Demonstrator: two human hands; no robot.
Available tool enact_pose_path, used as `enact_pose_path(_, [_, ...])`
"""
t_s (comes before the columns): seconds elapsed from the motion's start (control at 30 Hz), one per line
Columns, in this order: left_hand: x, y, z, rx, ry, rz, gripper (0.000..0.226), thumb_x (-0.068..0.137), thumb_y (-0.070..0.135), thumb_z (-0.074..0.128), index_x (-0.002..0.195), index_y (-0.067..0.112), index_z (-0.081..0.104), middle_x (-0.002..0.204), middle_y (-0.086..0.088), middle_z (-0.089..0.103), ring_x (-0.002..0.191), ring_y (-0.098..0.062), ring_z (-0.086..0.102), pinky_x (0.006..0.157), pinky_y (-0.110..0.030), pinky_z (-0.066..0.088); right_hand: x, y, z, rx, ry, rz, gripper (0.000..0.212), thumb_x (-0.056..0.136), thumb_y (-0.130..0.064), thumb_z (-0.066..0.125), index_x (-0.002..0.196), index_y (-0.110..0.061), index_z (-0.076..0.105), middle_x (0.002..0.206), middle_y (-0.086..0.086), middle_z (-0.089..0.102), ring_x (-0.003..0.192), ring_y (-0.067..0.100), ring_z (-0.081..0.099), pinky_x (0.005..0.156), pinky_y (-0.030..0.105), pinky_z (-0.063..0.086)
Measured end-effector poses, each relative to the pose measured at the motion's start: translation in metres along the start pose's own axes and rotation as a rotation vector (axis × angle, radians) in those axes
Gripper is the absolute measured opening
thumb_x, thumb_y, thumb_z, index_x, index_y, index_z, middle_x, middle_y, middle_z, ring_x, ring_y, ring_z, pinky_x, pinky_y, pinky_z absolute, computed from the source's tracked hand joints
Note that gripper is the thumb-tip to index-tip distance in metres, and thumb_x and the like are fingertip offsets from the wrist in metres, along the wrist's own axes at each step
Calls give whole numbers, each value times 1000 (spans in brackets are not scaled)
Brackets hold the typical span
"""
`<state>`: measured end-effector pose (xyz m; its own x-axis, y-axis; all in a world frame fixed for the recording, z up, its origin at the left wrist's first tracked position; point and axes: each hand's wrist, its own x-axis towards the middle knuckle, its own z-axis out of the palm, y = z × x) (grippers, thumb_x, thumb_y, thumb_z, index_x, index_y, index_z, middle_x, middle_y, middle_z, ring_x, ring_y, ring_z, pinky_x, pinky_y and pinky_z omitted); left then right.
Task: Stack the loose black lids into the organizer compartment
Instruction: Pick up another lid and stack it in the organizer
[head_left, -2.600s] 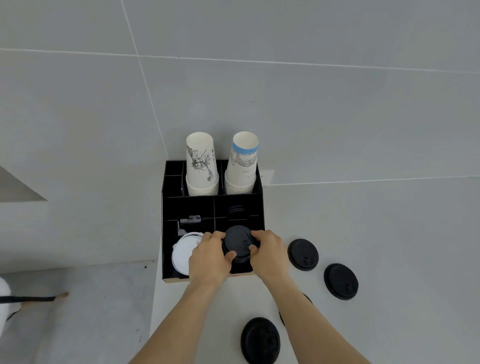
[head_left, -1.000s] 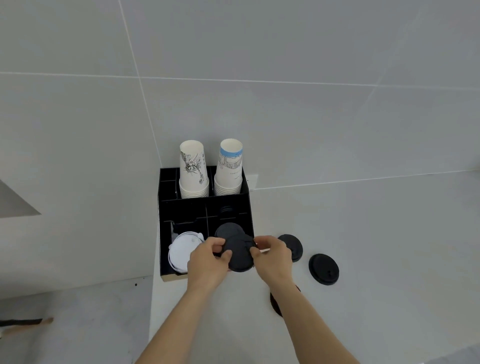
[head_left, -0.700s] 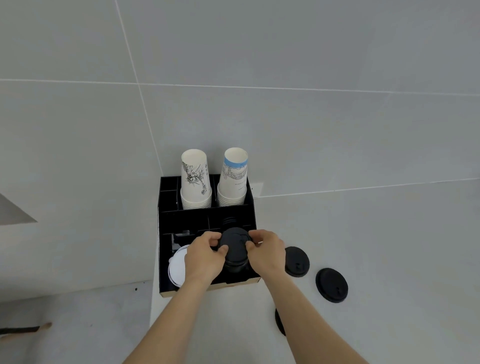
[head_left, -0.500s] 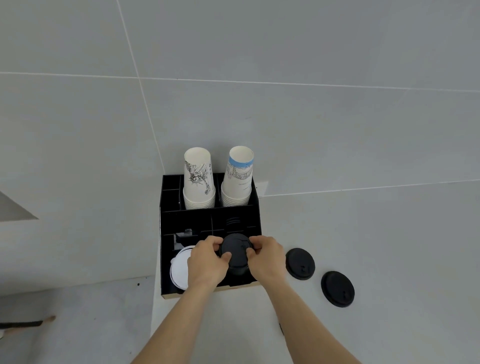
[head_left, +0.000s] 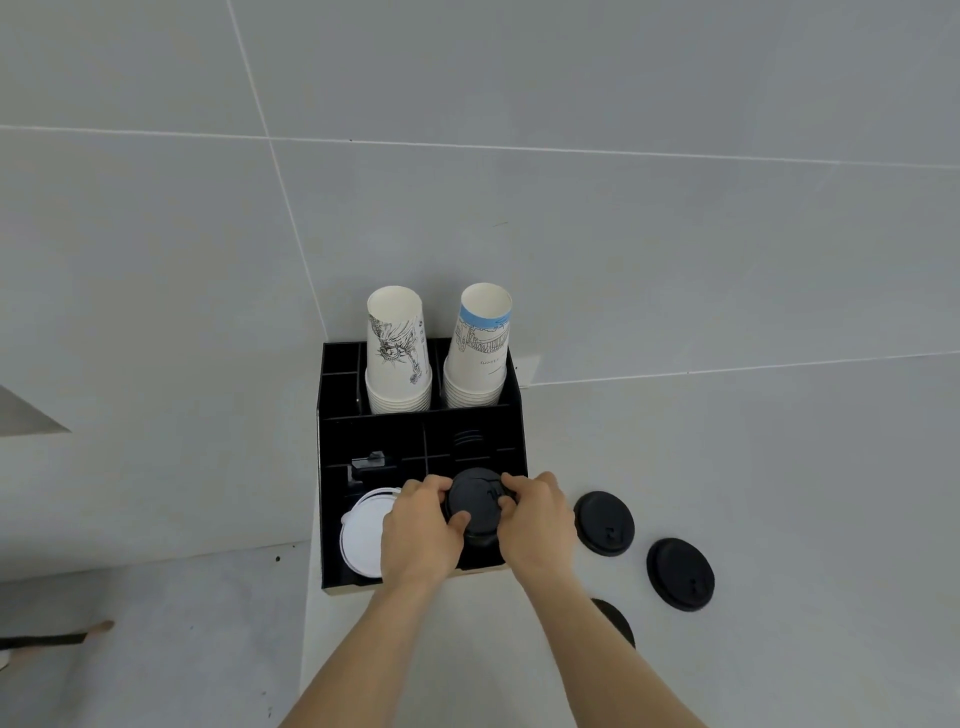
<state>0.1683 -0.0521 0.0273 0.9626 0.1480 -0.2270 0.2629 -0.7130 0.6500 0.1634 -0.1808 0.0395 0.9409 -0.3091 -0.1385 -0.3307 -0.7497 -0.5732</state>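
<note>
You are seating a black lid (head_left: 475, 503) onto the stack in the front right compartment of the black organizer (head_left: 332, 519). Your left hand (head_left: 418, 535) is gripping it at its nine o'clock edge, thumb pressing on top, and your right hand (head_left: 537, 525) is pinching it at three o'clock; both sets of fingers are curled closed around the rim, so neither hand is free. The step looks like settling the stack level, and it appears nearly done.

Three loose lids are waiting on the counter: one (head_left: 605, 524) just beside the organizer at three o'clock from your right hand, another (head_left: 680, 574) farther out toward four o'clock, and a third (head_left: 615, 621) partly hidden behind your right forearm at five o'clock. Next, you will probably be letting go and reaching for the nearest one, keeping it flat so it nests.

White lids (head_left: 363, 535) are sitting in the compartment at nine o'clock. Of the two paper cup stacks at twelve o'clock, the left one (head_left: 397, 358) is showing a Statue of Liberty sketch, and the right one (head_left: 480, 353) a bridge drawing with script too small to read.
</note>
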Motion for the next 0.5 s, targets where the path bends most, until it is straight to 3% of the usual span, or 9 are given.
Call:
enact_pose_path(0.17, [-3, 2, -4, 2, 5, 15, 40, 84, 30, 73, 122, 28, 60, 116, 2, 60, 99, -20, 63, 81, -33, 52, -4, 1, -8, -2, -23, -13, 37, 96, -21, 53, 133, -25, 58, 117, 1, 62, 95, 23, 64, 68, 30, 45])
enact_pose_path(0.37, [-24, 13, -3, -65, 105, 99, 28, 85, 28, 70, 112, 30, 61, 105, 11, 62, 84, -11, 64, 76, -31, 53, -21, 26, -32, 170, 89, 135, 28, 93, -25, 57, 118, -29, 67, 96, -7, 69, 85, 14, 63, 71, 31, 51])
enact_pose_path(0.5, [-44, 27, 19, -104, -14, 145, 21, 86, 28, 68, 106, 32, 64, 95, 14, 63, 72, 0, 60, 72, -24, 50, -39, 67, -41, 145, 103, 248, 26, 93, -26, 57, 117, -26, 65, 103, -5, 67, 88, 14, 62, 71, 30, 48])
